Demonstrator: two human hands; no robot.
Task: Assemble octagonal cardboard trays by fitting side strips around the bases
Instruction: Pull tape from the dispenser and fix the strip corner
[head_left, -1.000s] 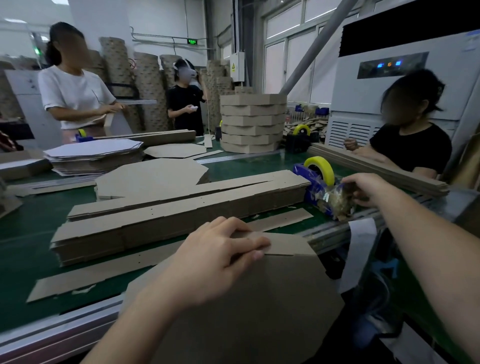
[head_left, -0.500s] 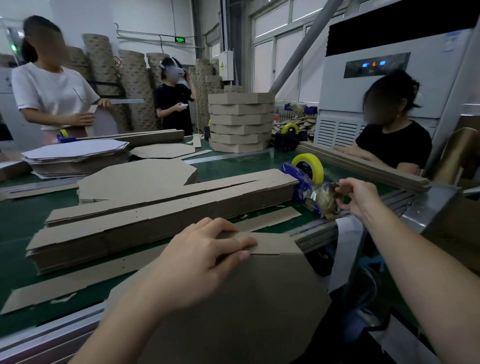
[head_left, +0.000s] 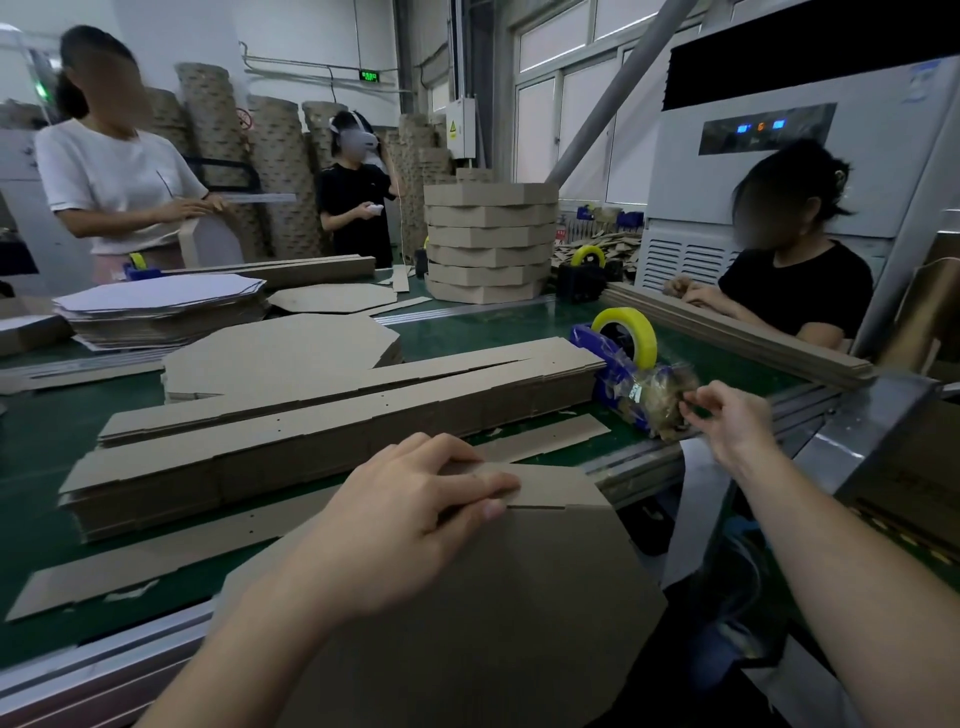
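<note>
Plainly, on the green worktop (head_left: 467, 332) the octagonal base (head_left: 493, 597) overhangs the near edge, left of and nearer than the tape dispenser (head_left: 613, 358). Held one-handed, its side strip (head_left: 550, 488) could spring off before it is taped, or the tape could fold on itself. The strip's long axis runs crosswise along the base's far edge, toward the dispenser. The left hand (head_left: 415, 519) clamps strip to base. The right hand (head_left: 727, 421), well apart, pinches the tape end (head_left: 670, 400) at the dispenser's near tip.
</note>
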